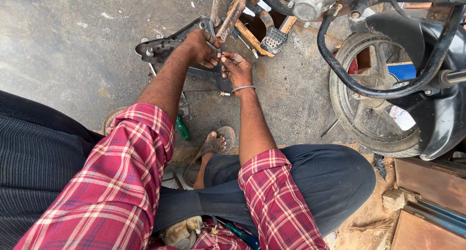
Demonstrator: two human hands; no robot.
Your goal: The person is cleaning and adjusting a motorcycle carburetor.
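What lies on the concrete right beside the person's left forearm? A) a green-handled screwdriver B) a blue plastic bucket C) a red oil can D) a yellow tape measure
A: a green-handled screwdriver lies on the grey concrete ground just beside the left forearm, near the sandalled foot.

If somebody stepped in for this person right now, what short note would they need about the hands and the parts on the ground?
Left hand: closed around the rusty metal lever hanging from the motorcycle.
Right hand: fingertips pinch a small part beside the left hand; what it is cannot be told.
Dark plastic motorcycle panel: lies on the concrete under both hands.
Thin cable with metal end: on the ground near the right wrist.
Green-handled screwdriver: on the ground by the sandalled foot.
Done or left: cannot tell.
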